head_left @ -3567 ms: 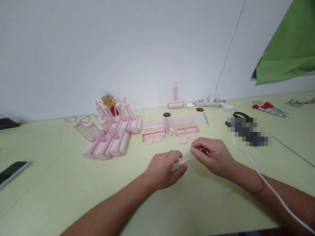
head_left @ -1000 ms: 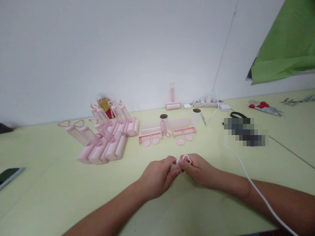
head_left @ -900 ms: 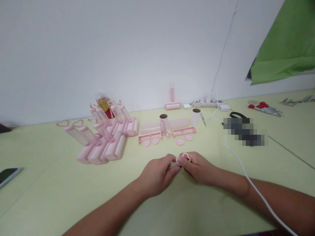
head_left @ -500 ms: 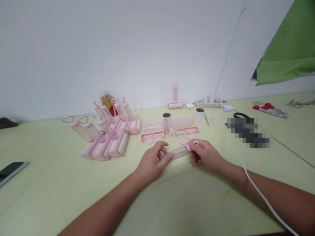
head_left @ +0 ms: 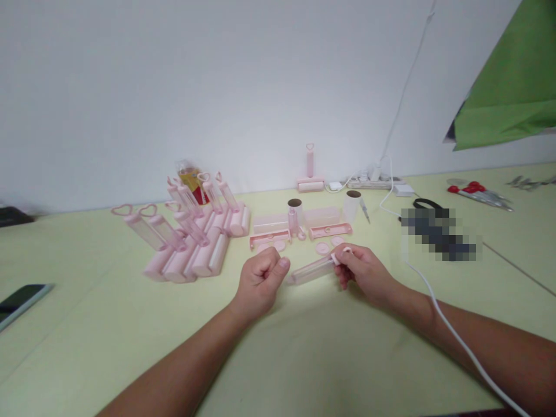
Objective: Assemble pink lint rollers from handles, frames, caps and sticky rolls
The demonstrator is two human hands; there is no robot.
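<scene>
My right hand (head_left: 356, 263) grips the capped end of a clear pink lint roller handle (head_left: 310, 272), thumb on the pale loop cap (head_left: 343, 253). The handle slants down to the left just above the table, and its far end points at my left hand (head_left: 263, 281). That hand is curled into a fist, thumb up, apart from the handle, with nothing visible in it. Beyond the hands lie two pink roller frames (head_left: 330, 231), round pink end discs (head_left: 322, 248), two paper-cored sticky rolls (head_left: 351, 207), translucent covers (head_left: 322, 217) and another upright handle (head_left: 292, 222).
Several assembled pink lint rollers (head_left: 208, 252) stand in a group at left. One more lint roller (head_left: 310, 182) rests by the wall. A power strip (head_left: 373, 183), red-handled scissors (head_left: 471, 188) and a phone (head_left: 21, 304) lie farther out. A white cable (head_left: 452, 336) crosses above my right forearm.
My left hand has let go of the handle's lower end, moved slightly left and closed into a fist. My right hand keeps its grip on the capped end.
</scene>
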